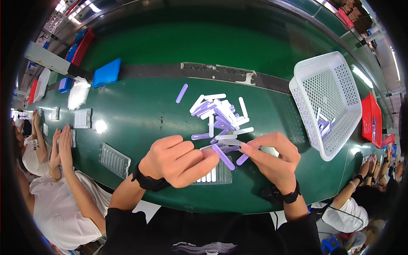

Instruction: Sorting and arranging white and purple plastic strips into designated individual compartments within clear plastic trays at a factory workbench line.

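My left hand (pixel 178 160) is closed around a purple plastic stick (pixel 223 157) that juts out past my fingers toward the right. My right hand (pixel 272 156) pinches another purple stick (pixel 242 159) at its fingertips, close to the first one. Both hands hover over a clear ribbed tray (pixel 214 175) that holds a few white sticks. Just beyond my hands lies a loose pile of white and purple sticks (pixel 221 117) on the green table. A single purple stick (pixel 182 93) lies apart, farther back.
A white mesh basket (pixel 335 80), tilted, holds a few sticks at the right. Another clear tray (pixel 114 160) lies to my left. A blue tray (pixel 106 72) and a white tray (pixel 82 118) sit at the back left. Other people work on both sides; red bins (pixel 371 119) stand at the right.
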`<state>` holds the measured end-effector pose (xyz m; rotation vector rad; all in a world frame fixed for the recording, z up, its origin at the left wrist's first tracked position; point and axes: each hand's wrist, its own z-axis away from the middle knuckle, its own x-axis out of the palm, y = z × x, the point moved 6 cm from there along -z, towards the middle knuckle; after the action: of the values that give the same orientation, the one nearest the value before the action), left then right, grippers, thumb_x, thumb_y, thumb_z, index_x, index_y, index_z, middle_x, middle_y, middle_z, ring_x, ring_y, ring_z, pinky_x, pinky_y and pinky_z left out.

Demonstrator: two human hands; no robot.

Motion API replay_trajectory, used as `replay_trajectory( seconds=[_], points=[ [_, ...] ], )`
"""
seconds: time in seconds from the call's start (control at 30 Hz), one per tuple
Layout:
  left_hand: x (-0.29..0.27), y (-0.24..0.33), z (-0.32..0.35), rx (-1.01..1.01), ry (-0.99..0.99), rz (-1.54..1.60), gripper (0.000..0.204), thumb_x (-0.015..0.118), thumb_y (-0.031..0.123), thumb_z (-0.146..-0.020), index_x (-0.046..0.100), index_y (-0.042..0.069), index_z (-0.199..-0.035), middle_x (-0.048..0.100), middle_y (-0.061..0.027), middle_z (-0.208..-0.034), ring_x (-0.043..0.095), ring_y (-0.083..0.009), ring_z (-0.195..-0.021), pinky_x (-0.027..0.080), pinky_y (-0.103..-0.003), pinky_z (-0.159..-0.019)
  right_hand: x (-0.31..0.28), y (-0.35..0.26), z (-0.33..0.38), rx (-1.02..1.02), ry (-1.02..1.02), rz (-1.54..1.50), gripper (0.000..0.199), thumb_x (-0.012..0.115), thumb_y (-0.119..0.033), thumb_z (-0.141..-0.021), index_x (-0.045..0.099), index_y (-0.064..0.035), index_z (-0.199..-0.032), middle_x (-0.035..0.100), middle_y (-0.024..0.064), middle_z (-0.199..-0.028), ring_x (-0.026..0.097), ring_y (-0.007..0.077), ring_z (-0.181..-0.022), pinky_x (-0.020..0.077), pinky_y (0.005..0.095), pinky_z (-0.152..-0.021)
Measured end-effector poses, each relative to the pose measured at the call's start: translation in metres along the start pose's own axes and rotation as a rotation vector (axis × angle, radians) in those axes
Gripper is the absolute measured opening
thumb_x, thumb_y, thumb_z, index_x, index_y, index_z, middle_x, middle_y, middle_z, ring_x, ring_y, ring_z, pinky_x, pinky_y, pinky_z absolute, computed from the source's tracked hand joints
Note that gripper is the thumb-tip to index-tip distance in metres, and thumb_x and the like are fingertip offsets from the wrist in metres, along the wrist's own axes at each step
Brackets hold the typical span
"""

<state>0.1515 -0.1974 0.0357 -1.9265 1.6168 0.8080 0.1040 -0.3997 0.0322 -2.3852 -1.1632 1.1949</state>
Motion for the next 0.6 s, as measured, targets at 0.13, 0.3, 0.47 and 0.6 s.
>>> replay_trajectory(
  seconds=[0.13,0.3,0.47,0.6],
  points=[
    [-0.002,0.008,-0.002,0.033,0.003,0.012,0.030,0.082,-0.002,-0.076,0.073,0.007,-0.103,0.035,0.0065,-0.059,0.032,-0.0094,-0.050,0.021,-0.028,-0.049,-0.004,-0.009,0.000,-0.091,-0.035,-0.016,0.027,0.082,-0.001,-0.069,0.083,-0.0057,-0.096,0.074,0.0056,-0.094,0.069,0.0180,-0.076,0.0578,0.0271,-0.064],
    [-0.004,0.008,0.000,0.050,0.000,0.011,0.033,0.084,-0.001,-0.075,0.073,0.008,-0.105,0.034,0.0068,-0.059,0.032,-0.0090,-0.050,0.021,-0.027,-0.049,-0.010,-0.013,0.002,-0.142,-0.026,0.010,0.025,0.081,-0.003,-0.070,0.081,-0.0029,-0.095,0.076,0.0075,-0.097,0.073,0.0211,-0.082,0.0625,0.0299,-0.068],
    [-0.004,0.008,-0.002,0.051,-0.011,0.016,0.035,0.085,-0.001,-0.075,0.074,0.009,-0.106,0.034,0.0068,-0.059,0.032,-0.0090,-0.050,0.021,-0.027,-0.049,-0.011,-0.010,0.004,-0.172,-0.014,0.026,0.020,0.081,-0.003,-0.070,0.079,-0.0014,-0.090,0.077,0.0090,-0.100,0.074,0.0226,-0.084,0.0639,0.0309,-0.070],
    [-0.002,0.008,0.000,0.052,-0.007,0.015,0.033,0.085,-0.001,-0.074,0.074,0.009,-0.104,0.035,0.0068,-0.060,0.033,-0.0091,-0.050,0.022,-0.027,-0.049,-0.009,-0.010,0.006,-0.187,-0.013,0.016,0.019,0.082,-0.003,-0.071,0.078,-0.0013,-0.089,0.077,0.0089,-0.099,0.074,0.0224,-0.084,0.0641,0.0308,-0.070]
  ],
)
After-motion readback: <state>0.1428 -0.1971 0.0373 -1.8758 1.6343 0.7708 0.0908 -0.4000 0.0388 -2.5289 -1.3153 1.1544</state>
